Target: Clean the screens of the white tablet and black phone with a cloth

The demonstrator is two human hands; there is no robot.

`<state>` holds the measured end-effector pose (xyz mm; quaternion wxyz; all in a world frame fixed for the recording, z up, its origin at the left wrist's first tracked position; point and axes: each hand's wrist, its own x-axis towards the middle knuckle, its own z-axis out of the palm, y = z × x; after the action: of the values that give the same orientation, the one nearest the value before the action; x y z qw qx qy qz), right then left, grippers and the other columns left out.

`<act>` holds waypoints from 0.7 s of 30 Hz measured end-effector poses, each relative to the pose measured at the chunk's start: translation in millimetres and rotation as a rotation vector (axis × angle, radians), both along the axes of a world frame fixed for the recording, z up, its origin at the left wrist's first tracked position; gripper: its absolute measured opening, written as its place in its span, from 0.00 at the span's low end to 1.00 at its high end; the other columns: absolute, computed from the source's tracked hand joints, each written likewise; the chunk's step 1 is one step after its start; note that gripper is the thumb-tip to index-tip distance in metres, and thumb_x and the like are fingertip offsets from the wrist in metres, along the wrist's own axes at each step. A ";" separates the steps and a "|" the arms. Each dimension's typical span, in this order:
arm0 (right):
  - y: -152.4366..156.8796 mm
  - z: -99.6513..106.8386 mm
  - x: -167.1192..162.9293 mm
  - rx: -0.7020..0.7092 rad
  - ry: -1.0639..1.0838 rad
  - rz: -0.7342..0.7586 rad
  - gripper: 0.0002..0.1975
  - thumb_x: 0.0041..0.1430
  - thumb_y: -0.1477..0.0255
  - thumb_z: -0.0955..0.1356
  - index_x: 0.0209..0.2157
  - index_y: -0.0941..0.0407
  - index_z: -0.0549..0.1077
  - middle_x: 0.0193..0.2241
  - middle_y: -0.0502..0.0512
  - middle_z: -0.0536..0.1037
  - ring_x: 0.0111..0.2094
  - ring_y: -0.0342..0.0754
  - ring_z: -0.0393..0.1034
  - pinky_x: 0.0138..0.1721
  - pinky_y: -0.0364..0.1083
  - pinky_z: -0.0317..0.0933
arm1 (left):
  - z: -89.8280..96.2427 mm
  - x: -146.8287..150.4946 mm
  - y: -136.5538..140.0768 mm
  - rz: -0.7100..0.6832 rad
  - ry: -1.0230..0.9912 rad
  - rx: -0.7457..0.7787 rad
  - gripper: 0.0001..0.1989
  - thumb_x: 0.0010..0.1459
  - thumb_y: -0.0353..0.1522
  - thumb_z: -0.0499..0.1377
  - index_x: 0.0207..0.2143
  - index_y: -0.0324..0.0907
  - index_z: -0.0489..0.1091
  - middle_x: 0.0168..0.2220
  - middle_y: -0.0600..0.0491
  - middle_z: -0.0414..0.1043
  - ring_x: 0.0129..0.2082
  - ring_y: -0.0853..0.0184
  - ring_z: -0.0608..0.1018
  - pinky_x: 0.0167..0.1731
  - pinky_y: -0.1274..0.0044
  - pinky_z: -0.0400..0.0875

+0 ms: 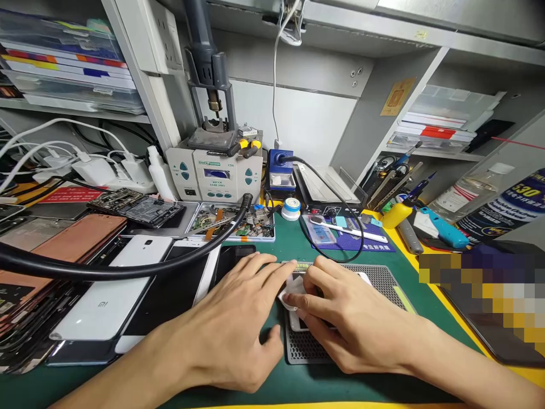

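A phone with a white frame (364, 278) lies on a grey perforated mat (385, 278), mostly hidden under my right hand. My right hand (344, 309) is closed, its fingertips pinching a crumpled white piece that looks like a tissue (288, 296) against the phone's left side. My left hand (244, 318) lies with its fingers stretched out and thumb apart. Its fingertips reach the upper left edge of the mat, close to the phone; whether they touch the phone I cannot tell.
Left of my hands lie a white phone back (114, 287) and several stripped phones. A thick black hose (128, 270) arches over them from the hot-air station (213, 176). Behind stand a soldering iron holder (281, 170) and a white brush (353, 230). Bottles stand at right.
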<state>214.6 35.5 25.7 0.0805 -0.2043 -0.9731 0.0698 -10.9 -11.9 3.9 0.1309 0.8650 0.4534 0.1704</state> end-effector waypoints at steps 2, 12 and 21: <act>-3.2 -0.8 1.6 0.000 -0.001 0.016 0.13 0.67 0.73 0.63 0.48 0.58 0.76 0.32 0.59 0.67 0.34 0.52 0.57 0.35 0.50 0.56 | 1.1 -0.2 0.4 0.000 0.010 0.001 0.41 0.51 0.29 0.58 0.69 0.37 0.53 0.66 0.42 0.62 0.68 0.53 0.61 0.66 0.58 0.61; -14.9 -2.9 7.5 0.003 0.011 0.117 0.13 0.62 0.75 0.66 0.46 0.61 0.75 0.31 0.58 0.68 0.32 0.52 0.55 0.32 0.51 0.51 | 3.0 0.2 -1.2 -0.025 0.026 -0.003 0.43 0.49 0.28 0.57 0.69 0.38 0.52 0.66 0.43 0.62 0.69 0.54 0.59 0.67 0.58 0.59; -23.4 -8.2 14.5 0.194 0.000 0.194 0.08 0.63 0.77 0.64 0.38 0.59 0.75 0.30 0.59 0.71 0.28 0.51 0.54 0.30 0.53 0.45 | 2.3 0.4 0.9 -0.021 0.024 0.000 0.44 0.48 0.27 0.57 0.69 0.41 0.52 0.67 0.45 0.62 0.69 0.54 0.59 0.67 0.57 0.60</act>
<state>229.2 12.1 17.5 0.0928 -0.1003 -0.9905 -0.0173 -10.5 -11.0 6.2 0.1273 0.8716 0.4461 0.1588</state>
